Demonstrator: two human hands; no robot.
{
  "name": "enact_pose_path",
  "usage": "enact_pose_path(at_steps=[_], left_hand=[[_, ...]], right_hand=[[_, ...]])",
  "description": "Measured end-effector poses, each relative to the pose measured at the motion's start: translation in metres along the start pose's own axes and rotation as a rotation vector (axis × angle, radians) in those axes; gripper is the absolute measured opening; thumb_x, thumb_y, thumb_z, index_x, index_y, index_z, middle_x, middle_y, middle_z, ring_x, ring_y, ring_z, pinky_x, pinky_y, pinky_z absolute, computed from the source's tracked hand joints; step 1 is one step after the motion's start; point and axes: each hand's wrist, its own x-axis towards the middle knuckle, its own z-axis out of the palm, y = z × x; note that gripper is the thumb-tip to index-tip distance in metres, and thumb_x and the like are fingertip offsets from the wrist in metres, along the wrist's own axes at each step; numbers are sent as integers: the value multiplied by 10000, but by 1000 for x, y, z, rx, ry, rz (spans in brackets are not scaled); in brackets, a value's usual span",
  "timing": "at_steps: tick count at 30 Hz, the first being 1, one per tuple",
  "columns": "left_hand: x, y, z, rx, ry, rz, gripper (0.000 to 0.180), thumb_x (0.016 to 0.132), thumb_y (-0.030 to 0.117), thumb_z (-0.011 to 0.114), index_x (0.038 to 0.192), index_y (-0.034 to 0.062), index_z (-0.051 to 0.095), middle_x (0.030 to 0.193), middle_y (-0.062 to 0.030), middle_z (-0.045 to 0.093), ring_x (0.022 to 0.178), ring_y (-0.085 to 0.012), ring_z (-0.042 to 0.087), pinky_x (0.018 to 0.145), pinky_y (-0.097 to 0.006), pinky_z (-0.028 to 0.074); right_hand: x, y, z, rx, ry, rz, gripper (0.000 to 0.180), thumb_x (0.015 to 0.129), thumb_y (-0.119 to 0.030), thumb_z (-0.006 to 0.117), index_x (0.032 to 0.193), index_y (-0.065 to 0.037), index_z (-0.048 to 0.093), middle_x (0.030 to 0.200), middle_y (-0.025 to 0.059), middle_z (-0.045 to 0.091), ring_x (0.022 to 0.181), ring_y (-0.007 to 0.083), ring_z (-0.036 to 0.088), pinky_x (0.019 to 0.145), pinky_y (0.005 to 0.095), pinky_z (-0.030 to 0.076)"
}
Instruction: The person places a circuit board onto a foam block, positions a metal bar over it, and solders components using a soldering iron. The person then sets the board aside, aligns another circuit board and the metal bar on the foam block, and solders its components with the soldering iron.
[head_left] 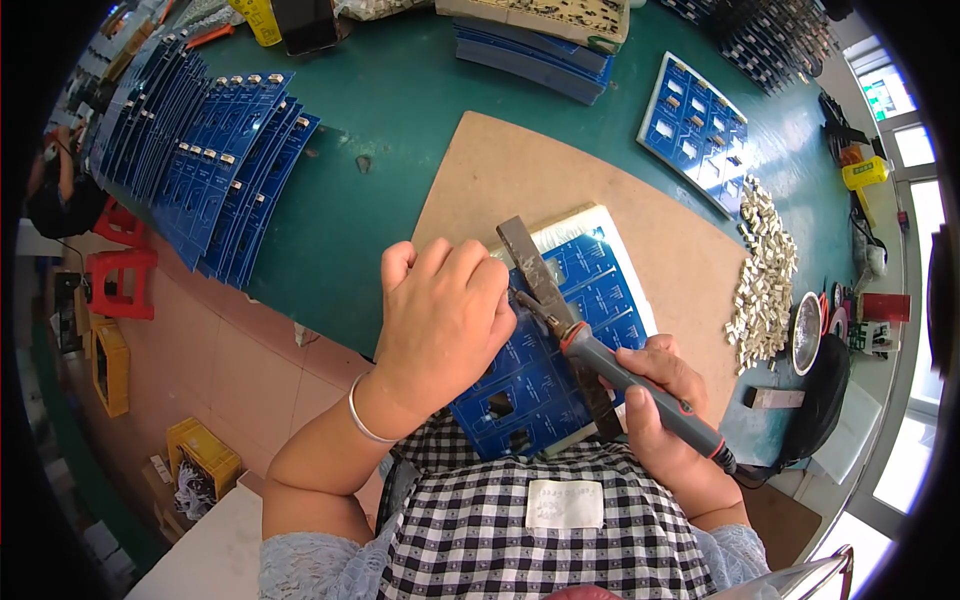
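- My right hand [660, 440] had its fingers wrapped along the grey handle of a soldering iron [640, 384], thumb against the side, the tip angled toward my other hand.
- My left hand [445, 310] hung over the upper left of the blue circuit board [535, 365], fingers bent and bunched; their tips were hidden, so I could not tell whether they pinched anything.
- The circuit board lay in front of me on a pale backing [640, 305], over a brown sheet [480, 170] on the green worktop [350, 260], its near end by my checked apron [470, 520].
- A dark metal bar [522, 250] lay slantwise across it, and the iron passed over that bar.
- I judged the board light, stiff and smooth, likely to slide, and its small parts easily knocked; the outer edges seemed the best hold.
- The bar looked heavy and rigid, best taken by an end.
- The iron seemed light, but its metal front was probably hot, so only the handle was safe.
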Motion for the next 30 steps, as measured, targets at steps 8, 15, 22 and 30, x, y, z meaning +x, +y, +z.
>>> enact_pose_path(at_steps=[8, 15, 22, 30], left_hand=[[-6, -12, -18, -350, 180, -122, 78, 805, 32, 675, 823, 82, 618, 695, -27, 624, 602, -180, 573, 680, -331, 463], [-16, 4, -30, -733, 259, -417, 24, 873, 5, 631, 877, 15, 610, 690, 1, 598, 588, -24, 503, 513, -180, 387], [17, 21, -20, -892, 237, -462, 45, 876, -19, 574, 862, 5, 538, 691, 20, 560, 587, -5, 475, 504, -174, 379], [33, 33, 4, -240, 121, -57, 137, 712, -14, 727, 800, 60, 653, 758, -54, 577, 575, -197, 554, 508, -291, 440]], right_hand=[[0, 10, -19, 104, 13, -99, 456, 934, -363, 561, 1214, -8, 503, 942, 168, 602, 803, 234, 615, 752, 350, 500], [55, -12, -163, -227, 180, -240, 305, 891, -184, 604, 1116, 20, 589, 939, 118, 626, 868, 183, 623, 816, 339, 489], [84, 12, -191, 705, 302, -173, 232, 889, -207, 597, 1052, -42, 588, 812, 75, 606, 631, 109, 507, 619, 221, 400], [48, 43, -64, 732, 224, 186, 238, 876, -156, 604, 1014, 24, 531, 879, 139, 613, 688, 201, 634, 602, 316, 532]])
